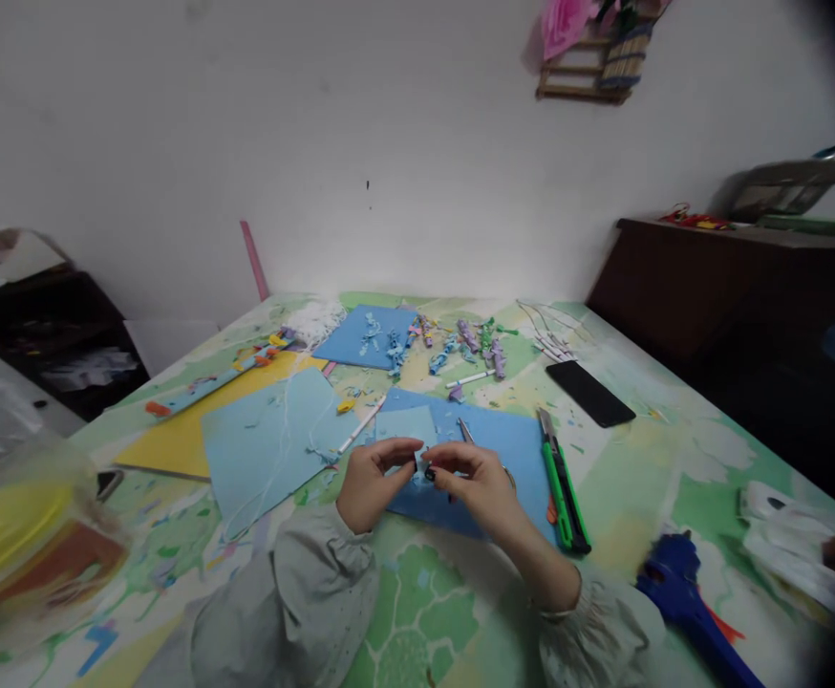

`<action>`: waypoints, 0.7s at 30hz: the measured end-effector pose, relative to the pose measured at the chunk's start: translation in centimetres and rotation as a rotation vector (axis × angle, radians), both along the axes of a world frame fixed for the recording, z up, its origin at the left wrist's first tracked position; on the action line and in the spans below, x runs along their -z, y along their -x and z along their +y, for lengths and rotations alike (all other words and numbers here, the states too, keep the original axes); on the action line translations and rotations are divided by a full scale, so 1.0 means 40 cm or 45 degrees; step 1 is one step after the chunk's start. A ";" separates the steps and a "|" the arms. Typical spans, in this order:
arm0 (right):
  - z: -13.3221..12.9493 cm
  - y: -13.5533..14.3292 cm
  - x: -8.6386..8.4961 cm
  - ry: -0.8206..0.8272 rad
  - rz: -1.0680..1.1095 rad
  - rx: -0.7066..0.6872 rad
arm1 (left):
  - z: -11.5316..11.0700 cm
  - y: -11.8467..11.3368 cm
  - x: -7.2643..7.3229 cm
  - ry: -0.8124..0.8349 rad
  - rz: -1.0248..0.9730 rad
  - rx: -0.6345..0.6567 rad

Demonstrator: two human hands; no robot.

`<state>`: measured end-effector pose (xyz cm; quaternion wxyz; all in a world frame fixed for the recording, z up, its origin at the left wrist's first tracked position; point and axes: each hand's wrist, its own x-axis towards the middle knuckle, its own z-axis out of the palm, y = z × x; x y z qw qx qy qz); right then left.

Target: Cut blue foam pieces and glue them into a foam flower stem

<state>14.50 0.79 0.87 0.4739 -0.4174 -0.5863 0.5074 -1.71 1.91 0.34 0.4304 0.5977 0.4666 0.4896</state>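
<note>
Fingers of both hands (pixel 375 483) (pixel 476 483) pinch nearly closed around something small, too blurred to identify.

Cutter (pixel 565 487) on table (pixel 625 497), along right edge of front sheet (pixel 518 430). Left of cutter, on front sheet: scissors (pixel 465 430), small sheet (pixel 410 419). Farther left: loose stick (pixel 361 425), then stacked sheets (pixel 246 440); bagged tub (pixel 16 535) farthest left, nearer me. Behind cutter, to left: twisted pieces (pixel 440 358), some on back sheet (pixel 350 334). Phone (pixel 589 392) behind cutter, to right. Glue gun (pixel 690 602) right of cutter, nearer me. Wall (pixel 424 239) beyond cutter, behind table.
</note>
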 end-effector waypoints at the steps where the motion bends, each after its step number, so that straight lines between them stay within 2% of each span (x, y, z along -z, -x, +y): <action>1: -0.003 0.004 0.004 0.017 0.001 0.009 | -0.002 -0.002 0.001 0.003 -0.008 0.005; 4: -0.006 0.002 0.013 0.015 -0.040 0.039 | -0.006 -0.003 -0.002 0.002 -0.030 0.018; 8: 0.001 -0.015 0.020 -0.096 -0.080 0.147 | -0.001 0.002 -0.003 0.003 -0.062 0.043; 14: 0.006 -0.009 0.042 -0.088 -0.067 0.091 | 0.002 -0.002 0.012 -0.001 -0.075 0.084; 17: 0.003 -0.004 0.052 -0.080 -0.048 0.130 | -0.002 -0.005 0.016 0.016 -0.080 0.125; 21: -0.002 -0.003 0.050 -0.122 -0.032 0.132 | -0.004 -0.006 0.014 0.059 -0.065 0.144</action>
